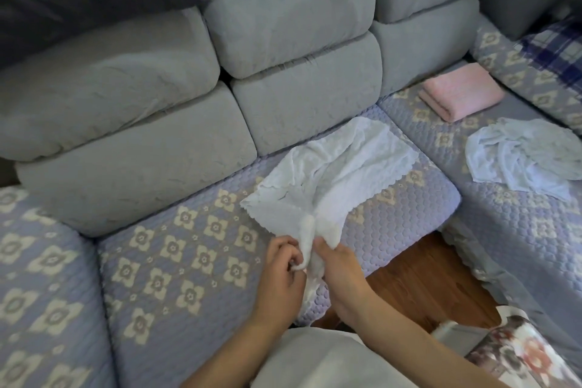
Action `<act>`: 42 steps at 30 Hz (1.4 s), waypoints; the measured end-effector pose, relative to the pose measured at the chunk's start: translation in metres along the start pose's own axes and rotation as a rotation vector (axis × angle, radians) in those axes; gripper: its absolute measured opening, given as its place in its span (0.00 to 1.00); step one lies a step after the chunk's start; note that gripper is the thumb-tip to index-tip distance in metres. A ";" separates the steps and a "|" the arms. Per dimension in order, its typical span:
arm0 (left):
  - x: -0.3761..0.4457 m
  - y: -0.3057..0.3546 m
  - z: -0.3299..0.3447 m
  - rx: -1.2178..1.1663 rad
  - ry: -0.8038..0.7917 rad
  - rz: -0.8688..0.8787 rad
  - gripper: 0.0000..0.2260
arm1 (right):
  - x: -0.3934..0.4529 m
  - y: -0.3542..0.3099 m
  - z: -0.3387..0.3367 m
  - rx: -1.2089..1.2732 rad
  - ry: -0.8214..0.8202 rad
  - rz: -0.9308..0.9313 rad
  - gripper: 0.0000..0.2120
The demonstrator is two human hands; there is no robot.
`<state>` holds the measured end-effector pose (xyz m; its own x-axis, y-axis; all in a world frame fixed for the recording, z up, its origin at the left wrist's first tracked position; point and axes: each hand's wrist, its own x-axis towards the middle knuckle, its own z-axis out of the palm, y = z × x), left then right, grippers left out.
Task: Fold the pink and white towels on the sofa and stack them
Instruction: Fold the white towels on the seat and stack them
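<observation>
On sofa [195, 249], white towel [340, 167] pinched by left hand [283, 271] and right hand [338, 264] together.

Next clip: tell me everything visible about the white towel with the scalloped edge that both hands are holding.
The white scalloped-edge towel looks like thin, soft textured cloth with a wavy hem. It is unfolded and rumpled, spread over the quilted lilac sofa seat cover, its far end reaching the grey back cushions. Its near end is gathered into a bunch at the seat's front edge, where the left hand and right hand pinch it side by side.
</observation>
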<state>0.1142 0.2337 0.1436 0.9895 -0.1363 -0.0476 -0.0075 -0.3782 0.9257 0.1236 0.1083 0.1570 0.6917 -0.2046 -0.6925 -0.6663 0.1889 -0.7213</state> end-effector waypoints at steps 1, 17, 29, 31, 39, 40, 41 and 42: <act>-0.001 0.000 -0.001 0.046 -0.029 0.073 0.12 | -0.002 0.001 0.000 -0.003 -0.026 0.006 0.16; 0.014 0.026 0.001 -0.386 0.059 -0.537 0.20 | -0.009 0.012 -0.014 0.287 -0.222 0.072 0.18; 0.008 0.025 0.007 -0.343 0.232 -0.450 0.05 | -0.005 0.008 -0.019 0.397 -0.222 0.092 0.20; 0.008 0.026 0.009 -0.415 0.197 -0.489 0.08 | -0.006 0.009 -0.018 0.378 -0.239 0.084 0.18; 0.013 0.024 0.015 -0.585 0.167 -0.640 0.14 | -0.005 0.009 -0.012 0.314 -0.242 0.083 0.18; 0.014 0.025 0.014 -0.606 0.174 -0.653 0.13 | -0.004 0.009 -0.012 0.316 -0.240 0.087 0.18; 0.014 0.025 0.012 -0.646 0.182 -0.674 0.09 | -0.004 0.008 -0.012 0.327 -0.251 0.084 0.17; 0.015 0.025 0.010 -0.707 0.185 -0.698 0.06 | -0.004 0.007 -0.012 0.335 -0.269 0.075 0.16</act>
<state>0.1276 0.2131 0.1619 0.7472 0.0750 -0.6604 0.6097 0.3183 0.7259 0.1131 0.0987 0.1546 0.7222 0.0711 -0.6880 -0.6211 0.5043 -0.5999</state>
